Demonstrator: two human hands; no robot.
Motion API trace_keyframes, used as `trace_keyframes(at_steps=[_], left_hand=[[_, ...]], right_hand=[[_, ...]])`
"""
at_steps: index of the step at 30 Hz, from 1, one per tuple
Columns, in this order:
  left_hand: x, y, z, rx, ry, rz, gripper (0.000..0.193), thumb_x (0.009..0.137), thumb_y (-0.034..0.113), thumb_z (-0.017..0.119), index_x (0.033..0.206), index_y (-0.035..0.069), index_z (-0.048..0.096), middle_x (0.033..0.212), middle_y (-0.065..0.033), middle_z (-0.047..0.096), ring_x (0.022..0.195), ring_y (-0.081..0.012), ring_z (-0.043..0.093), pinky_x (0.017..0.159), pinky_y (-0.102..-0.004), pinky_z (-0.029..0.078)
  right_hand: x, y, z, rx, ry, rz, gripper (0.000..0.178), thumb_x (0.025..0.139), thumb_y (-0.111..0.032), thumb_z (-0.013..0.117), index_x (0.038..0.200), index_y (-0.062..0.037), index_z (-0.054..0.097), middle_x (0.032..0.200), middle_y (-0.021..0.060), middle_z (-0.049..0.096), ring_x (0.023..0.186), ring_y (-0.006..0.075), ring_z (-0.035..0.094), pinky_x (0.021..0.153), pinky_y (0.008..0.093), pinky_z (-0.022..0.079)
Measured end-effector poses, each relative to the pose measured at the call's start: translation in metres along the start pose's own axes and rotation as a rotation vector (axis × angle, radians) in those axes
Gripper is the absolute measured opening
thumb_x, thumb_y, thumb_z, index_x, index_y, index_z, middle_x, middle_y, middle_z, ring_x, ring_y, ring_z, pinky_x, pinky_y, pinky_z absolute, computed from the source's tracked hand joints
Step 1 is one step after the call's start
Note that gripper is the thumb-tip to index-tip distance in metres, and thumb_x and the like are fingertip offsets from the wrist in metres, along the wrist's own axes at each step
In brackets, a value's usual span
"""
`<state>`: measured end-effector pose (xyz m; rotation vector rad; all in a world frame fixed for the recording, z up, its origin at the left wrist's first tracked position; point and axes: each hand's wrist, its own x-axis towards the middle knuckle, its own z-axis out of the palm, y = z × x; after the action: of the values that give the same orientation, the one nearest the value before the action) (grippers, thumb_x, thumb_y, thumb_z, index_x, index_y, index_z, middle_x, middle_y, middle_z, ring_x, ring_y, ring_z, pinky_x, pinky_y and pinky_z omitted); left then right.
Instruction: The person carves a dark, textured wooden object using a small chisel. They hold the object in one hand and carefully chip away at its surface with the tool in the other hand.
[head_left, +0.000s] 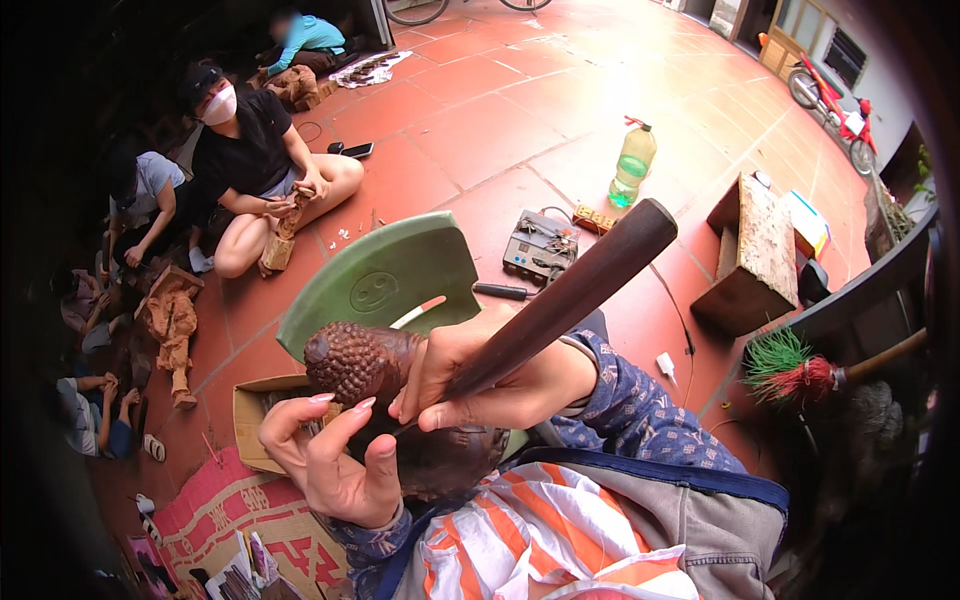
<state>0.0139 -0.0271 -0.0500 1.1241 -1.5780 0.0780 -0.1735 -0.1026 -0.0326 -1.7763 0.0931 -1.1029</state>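
Note:
A dark brown carved figure (344, 362) with rows of small knobs over its head lies across my lap, its body partly hidden behind my hands. My right hand (505, 370) is wrapped round a carving tool (575, 285) with a long, thick, dark wooden handle that slants up to the right. The tool's working end is hidden between my hands at the figure. Close to that end, my left hand (345, 465) has its fingers curved and apart, beside the figure's head. Whether its fingertips touch the figure I cannot tell.
Behind the figure stands a green plastic chair (385, 275), a cardboard box (250, 420) at its left. Farther right are a grey power unit (540, 245), a green spray bottle (632, 165), a wooden box (750, 245) and a brush (800, 368). Several people sit carving at left.

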Motion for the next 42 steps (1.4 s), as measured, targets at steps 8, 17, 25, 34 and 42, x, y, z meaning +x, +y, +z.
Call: trace_keyframes(at_steps=[8,17,25,34,42], left_hand=[[-0.005,-0.001,-0.005,0.067,-0.027,-0.017,0.032,0.087,0.038,0.064,0.077,0.008,0.057,0.084,-0.0066,0.042,0.081,-0.0212,0.046,0.073,-0.0341,0.037],[0.010,-0.026,0.021,-0.378,-0.069,-0.138,0.099,0.065,0.030,0.087,0.140,0.002,0.026,0.134,-0.0160,0.037,0.127,-0.0288,0.041,0.107,-0.0416,0.034],[0.010,-0.028,0.024,-0.405,-0.148,-0.282,0.074,0.077,0.015,0.079,0.136,0.000,0.036,0.125,-0.0160,0.051,0.109,-0.0248,0.057,0.095,-0.0352,0.045],[0.010,-0.030,0.022,-0.303,-0.166,-0.239,0.073,0.077,0.018,0.079,0.135,0.001,0.038,0.124,-0.0169,0.052,0.109,-0.0270,0.057,0.093,-0.0359,0.045],[0.010,-0.032,0.024,-0.288,-0.159,-0.219,0.073,0.077,0.021,0.079,0.135,0.000,0.039,0.123,-0.0181,0.052,0.109,-0.0287,0.057,0.092,-0.0364,0.046]], right_hand=[[0.003,-0.005,0.003,-0.042,-0.074,0.020,0.015,0.082,-0.004,0.071,0.079,0.0006,0.057,0.084,0.0160,0.070,0.077,0.0241,0.069,0.065,0.0315,0.053],[0.019,-0.004,0.007,0.140,0.412,0.010,0.007,0.087,0.001,0.062,0.088,0.0042,0.056,0.083,0.0094,0.064,0.073,0.0103,0.061,0.062,0.0214,0.047],[0.028,-0.009,0.004,-0.205,0.224,0.004,0.013,0.092,0.000,0.052,0.092,0.0030,0.039,0.084,0.0245,0.062,0.084,0.0296,0.068,0.072,0.0344,0.059],[0.036,-0.014,0.010,-0.268,0.238,-0.005,0.010,0.090,0.003,0.054,0.088,0.0051,0.044,0.084,0.0190,0.063,0.081,0.0223,0.068,0.072,0.0286,0.058],[0.039,-0.018,0.010,-0.393,0.220,-0.016,0.011,0.088,0.005,0.057,0.085,0.0043,0.046,0.081,0.0171,0.064,0.078,0.0187,0.068,0.068,0.0242,0.056]])
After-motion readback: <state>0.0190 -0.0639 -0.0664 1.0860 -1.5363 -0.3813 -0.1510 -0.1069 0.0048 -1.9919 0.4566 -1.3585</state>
